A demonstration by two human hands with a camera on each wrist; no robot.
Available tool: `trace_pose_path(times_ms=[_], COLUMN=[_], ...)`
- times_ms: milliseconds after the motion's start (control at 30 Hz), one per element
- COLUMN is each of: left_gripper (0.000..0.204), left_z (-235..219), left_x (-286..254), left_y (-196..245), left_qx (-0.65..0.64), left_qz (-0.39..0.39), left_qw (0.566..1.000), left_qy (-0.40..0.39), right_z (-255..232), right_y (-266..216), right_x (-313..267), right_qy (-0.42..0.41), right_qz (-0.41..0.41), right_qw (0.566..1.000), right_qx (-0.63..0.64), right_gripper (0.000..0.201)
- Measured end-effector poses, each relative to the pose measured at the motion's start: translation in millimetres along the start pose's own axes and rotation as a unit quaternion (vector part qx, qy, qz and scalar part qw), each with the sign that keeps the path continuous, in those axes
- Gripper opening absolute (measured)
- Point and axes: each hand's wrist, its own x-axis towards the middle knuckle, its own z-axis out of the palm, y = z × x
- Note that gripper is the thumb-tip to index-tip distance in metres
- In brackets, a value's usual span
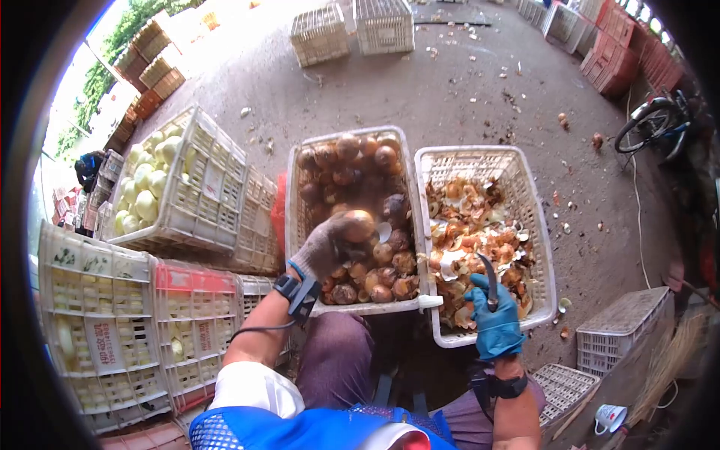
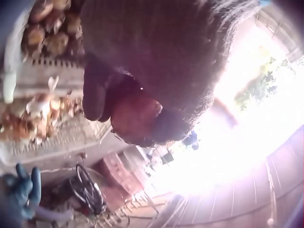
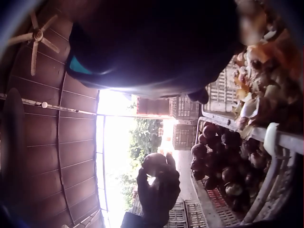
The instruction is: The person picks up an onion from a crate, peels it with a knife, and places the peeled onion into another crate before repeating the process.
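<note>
My left hand (image 1: 321, 247), in a greyish knit glove, grips a brown-skinned onion (image 1: 358, 226) above a crate (image 1: 292, 202) of unpeeled onions (image 1: 382, 274). In the left wrist view the fingers curl round the onion (image 2: 135, 116), which is in shadow. My right hand (image 1: 499, 324) wears a blue rubber glove and holds a small knife (image 1: 490, 276) with a curved blade pointing up and away. It is over the near right part of a second crate (image 1: 541, 247), filled with onion skins and scraps (image 1: 465, 240). Dark shadow covers most of the right hand (image 3: 156, 52) in its wrist view.
Stacked crates (image 1: 214, 180) of peeled pale onions (image 1: 146, 187) rise at the left. Two crates (image 1: 384, 26) stand farther ahead on the floor. To the right are a bicycle (image 1: 656, 124), red crates (image 1: 611, 56), an upturned crate (image 1: 622, 322) and a white mug (image 1: 610, 418).
</note>
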Motion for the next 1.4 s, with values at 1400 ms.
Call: trace_pose_path(times_ms=[1400], left_gripper=[0.056], left_z=[173.9], left_x=[-1.5], left_y=[-59.0], left_qx=[0.213], left_qz=[0.088], left_qw=[0.971], left_qy=[-0.065], right_z=[-18.0], right_y=[-17.7], right_x=[7.4], right_qy=[0.063], right_qz=[-0.214], right_qw=[0.946], right_qx=[-0.234], right_gripper=[0.027])
